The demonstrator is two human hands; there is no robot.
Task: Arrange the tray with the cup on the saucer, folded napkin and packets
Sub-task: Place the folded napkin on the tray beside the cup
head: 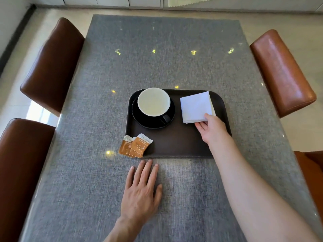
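Note:
A dark brown tray (176, 144) lies on the grey table. At its back left a black cup (153, 103) with a pale inside stands on a black saucer (139, 117), handle toward me. A folded white napkin (195, 106) lies at the tray's back right, and my right hand (212, 130) pinches its near corner between thumb and fingers. Orange packets (135, 146) overlap at the tray's front left corner, partly on the rim and partly on the table. My left hand (141, 191) rests flat on the table in front of the tray, fingers spread, holding nothing.
The grey table (157, 58) has brown leather chairs around it: two on the left (52, 60) (21, 168), one on the right (281, 72), and another's edge at the near right (311, 165). Pale floor lies beyond.

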